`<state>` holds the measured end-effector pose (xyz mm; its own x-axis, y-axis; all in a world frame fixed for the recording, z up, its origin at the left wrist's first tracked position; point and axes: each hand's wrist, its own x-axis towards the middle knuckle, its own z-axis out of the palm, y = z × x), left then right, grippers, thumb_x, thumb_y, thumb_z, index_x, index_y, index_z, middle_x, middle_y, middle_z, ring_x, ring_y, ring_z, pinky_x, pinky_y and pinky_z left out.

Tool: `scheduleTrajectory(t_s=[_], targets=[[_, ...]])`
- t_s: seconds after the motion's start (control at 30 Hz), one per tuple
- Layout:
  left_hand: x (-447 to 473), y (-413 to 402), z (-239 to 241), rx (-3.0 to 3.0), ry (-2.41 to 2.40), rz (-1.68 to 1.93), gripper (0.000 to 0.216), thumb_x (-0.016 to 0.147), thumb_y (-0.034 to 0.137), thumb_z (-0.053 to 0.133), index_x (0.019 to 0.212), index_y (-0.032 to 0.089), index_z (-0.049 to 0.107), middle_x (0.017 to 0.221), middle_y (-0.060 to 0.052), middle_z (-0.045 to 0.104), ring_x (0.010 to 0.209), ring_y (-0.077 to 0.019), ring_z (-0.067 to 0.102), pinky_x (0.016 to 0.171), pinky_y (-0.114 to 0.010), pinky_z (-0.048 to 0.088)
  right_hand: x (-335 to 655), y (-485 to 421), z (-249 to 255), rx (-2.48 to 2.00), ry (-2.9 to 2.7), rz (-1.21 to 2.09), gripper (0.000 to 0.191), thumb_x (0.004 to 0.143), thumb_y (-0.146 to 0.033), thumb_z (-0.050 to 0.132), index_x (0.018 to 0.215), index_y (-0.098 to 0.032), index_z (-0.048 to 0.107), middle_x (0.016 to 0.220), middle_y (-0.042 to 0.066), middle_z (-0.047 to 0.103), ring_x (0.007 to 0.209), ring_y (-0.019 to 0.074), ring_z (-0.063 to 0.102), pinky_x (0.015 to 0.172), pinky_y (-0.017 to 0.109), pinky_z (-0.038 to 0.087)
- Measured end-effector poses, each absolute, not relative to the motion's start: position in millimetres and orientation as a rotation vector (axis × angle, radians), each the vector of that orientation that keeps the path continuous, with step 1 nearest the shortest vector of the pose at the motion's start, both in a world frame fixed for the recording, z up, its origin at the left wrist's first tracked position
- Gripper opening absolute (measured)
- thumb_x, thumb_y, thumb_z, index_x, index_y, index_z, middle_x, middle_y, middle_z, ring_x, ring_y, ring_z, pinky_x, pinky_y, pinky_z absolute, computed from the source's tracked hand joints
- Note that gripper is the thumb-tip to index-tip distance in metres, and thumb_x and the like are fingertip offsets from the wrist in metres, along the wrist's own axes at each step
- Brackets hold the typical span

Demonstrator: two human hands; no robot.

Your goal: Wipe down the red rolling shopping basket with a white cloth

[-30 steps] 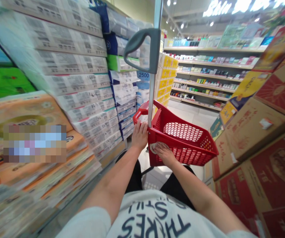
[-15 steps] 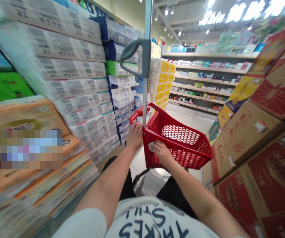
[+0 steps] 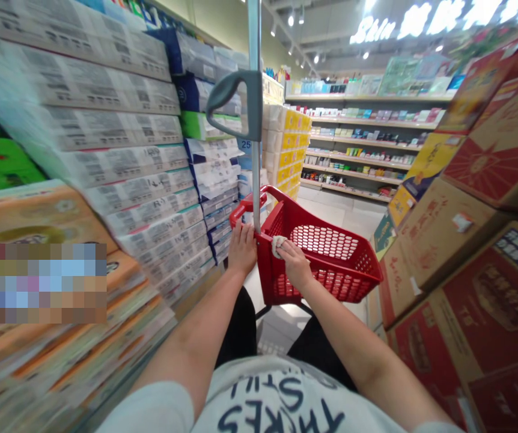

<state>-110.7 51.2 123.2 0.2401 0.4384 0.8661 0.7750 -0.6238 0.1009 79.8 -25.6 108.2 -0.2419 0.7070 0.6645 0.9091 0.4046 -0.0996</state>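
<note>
Red basket: an open plastic basket [image 3: 335,267] with perforated walls, standing ahead of the person, low between the stacked goods; its long near side faces the wearer.
White cloth: the cloth [image 3: 277,246], small and crumpled, is against the basket's near side, up by the rim and close to the left corner.
Right hand: the right hand [image 3: 297,264] holds the cloth bunched under its fingers, at the basket's near side.
Left hand: the left hand [image 3: 242,251] lies on the basket's left corner, fingers together and pointing up; I cannot tell whether it grips the edge.
Metal pole: the pole [image 3: 256,180] rises upright from the basket's left corner, just beside the left hand, with a grey looped handle [image 3: 254,108] well above.
White packs: these packs [image 3: 124,129] are piled high to the left of the basket.
Orange packs: more packs [image 3: 56,207], nearer the wearer than the basket and farther left, partly hidden by a blurred patch.
Cartons: brown and red cartons [image 3: 448,240] are stacked to the right of the basket.
Shelves: rows of small goods fill the shelves [image 3: 367,142] beyond the basket.
</note>
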Motion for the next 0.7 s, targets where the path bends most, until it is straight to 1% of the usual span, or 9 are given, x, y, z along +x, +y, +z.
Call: scheduleTrajectory(t_s=[0.27,0.43,0.57,0.7], targets=[[-107,47,124,-2.184,-1.115,-1.349,0.038,0.093,0.021,0.04,0.128,0.011,0.05,0.135,-0.017,0.053,0.144,-0.0277,0.017,0.114,-0.054,0.03,109,-44,90,-1.323,-1.934,-0.496,0.046,0.087,-0.002,0.036,0.119,-0.017,0.065,0.135,0.008,0.055,0.133,0.021,0.04,0.11,0.04,0.037],[-102,47,123,-2.141,-1.16,-1.398,0.038,0.094,0.02,0.039,0.129,0.011,0.048,0.135,-0.016,0.053,0.144,-0.0279,0.017,0.113,-0.054,0.03,97,-36,94,-1.438,-1.892,-0.434,0.04,0.088,-0.007,0.038,0.115,-0.017,0.066,0.134,0.008,0.056,0.132,0.0207,0.04,0.111,0.038,0.034],[-106,46,125,-2.151,-1.139,-1.365,0.037,0.094,0.022,0.04,0.128,0.011,0.049,0.135,-0.016,0.053,0.144,-0.0286,0.018,0.114,-0.053,0.029,72,-22,102,-1.333,-1.84,-0.399,0.04,0.091,-0.009,0.035,0.112,-0.018,0.067,0.131,0.006,0.058,0.13,0.0186,0.042,0.112,0.036,0.035],[-114,48,125,-2.17,-1.105,-1.331,0.037,0.093,0.021,0.041,0.128,0.011,0.05,0.135,-0.016,0.054,0.144,-0.0287,0.02,0.114,-0.052,0.028,80,-26,97,-1.202,-1.841,-0.449,0.039,0.091,-0.009,0.035,0.113,-0.019,0.067,0.128,0.006,0.06,0.128,0.0189,0.045,0.109,0.037,0.038]])
